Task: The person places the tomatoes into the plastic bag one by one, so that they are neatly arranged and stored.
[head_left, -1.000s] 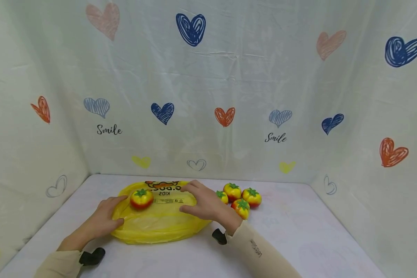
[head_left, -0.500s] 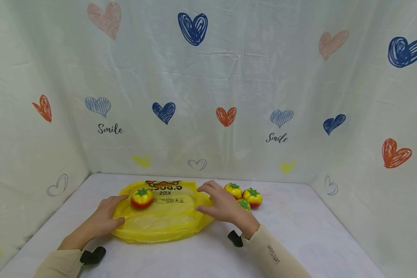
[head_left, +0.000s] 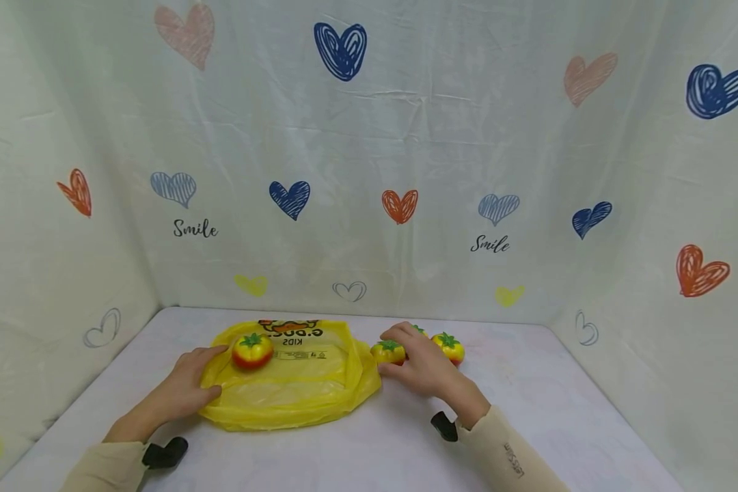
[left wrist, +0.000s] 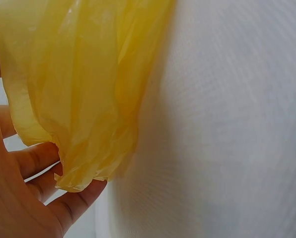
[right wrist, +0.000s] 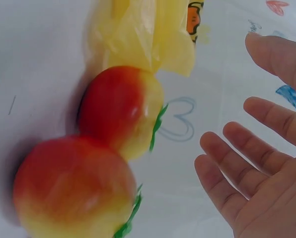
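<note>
A yellow plastic bag (head_left: pixel 295 396) lies flat, with one red-and-yellow tomato-like toy fruit (head_left: pixel 252 351) with a green leafy top on its left part. My left hand (head_left: pixel 187 384) rests at the bag's left edge; in the left wrist view its fingers lie loosely along the crinkled bag edge (left wrist: pixel 88 114). Beyond the bag's right edge, my right hand (head_left: pixel 430 365) is over a group of similar fruits, fingers spread and holding nothing. The nearest fruit (head_left: pixel 388 352) sits by its fingertips. Two fruits (right wrist: pixel 123 109) show beside the open palm in the right wrist view.
Another fruit (head_left: pixel 449 347) of the group stands right of my right hand, and one more (head_left: pixel 419 330) peeks out behind it. A white table (head_left: pixel 320 458) carries everything. Around it hangs a pale curtain (head_left: pixel 369 137) printed with hearts.
My right hand has moved rightward, from over the bag to over the fruits, uncovering the bag's right part and the nearest fruit. My left hand and the fruit on the bag stay in place.
</note>
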Motion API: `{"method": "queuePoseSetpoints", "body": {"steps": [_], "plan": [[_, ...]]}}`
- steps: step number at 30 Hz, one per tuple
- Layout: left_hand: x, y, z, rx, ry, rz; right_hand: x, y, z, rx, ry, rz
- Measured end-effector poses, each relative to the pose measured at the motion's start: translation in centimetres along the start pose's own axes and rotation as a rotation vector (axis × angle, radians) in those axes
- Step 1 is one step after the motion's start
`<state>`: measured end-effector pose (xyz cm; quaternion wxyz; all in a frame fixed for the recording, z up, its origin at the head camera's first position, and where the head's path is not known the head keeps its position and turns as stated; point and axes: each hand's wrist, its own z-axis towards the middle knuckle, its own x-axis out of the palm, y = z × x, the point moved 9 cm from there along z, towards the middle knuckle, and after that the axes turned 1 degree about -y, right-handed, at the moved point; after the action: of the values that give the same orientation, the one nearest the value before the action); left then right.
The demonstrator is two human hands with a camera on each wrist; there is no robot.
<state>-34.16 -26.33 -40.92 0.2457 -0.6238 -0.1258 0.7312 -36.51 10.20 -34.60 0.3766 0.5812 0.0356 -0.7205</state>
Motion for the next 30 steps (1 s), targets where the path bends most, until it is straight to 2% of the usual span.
{"method": "queuePoseSetpoints", "body": {"steps": [8,14,22,30], "plan": [[0.1,-0.1,0.0,0.002,-0.007,0.001,-0.6,-1.6,-1.0,-0.012,-0.029,0.016],[0.1,0.0,-0.1,0.026,0.004,-0.004,-0.8,-2.4,-1.9,0.024,-0.021,0.035],[-0.1,-0.3,-0.3,0.038,0.002,-0.012,-1.3,-3.5,-2.7,0.067,-0.044,-0.02],[-0.1,-0.2,0.0,0.014,0.016,0.003,-1.7,-5.0,-3.4,0.119,-0.054,-0.069]]}}
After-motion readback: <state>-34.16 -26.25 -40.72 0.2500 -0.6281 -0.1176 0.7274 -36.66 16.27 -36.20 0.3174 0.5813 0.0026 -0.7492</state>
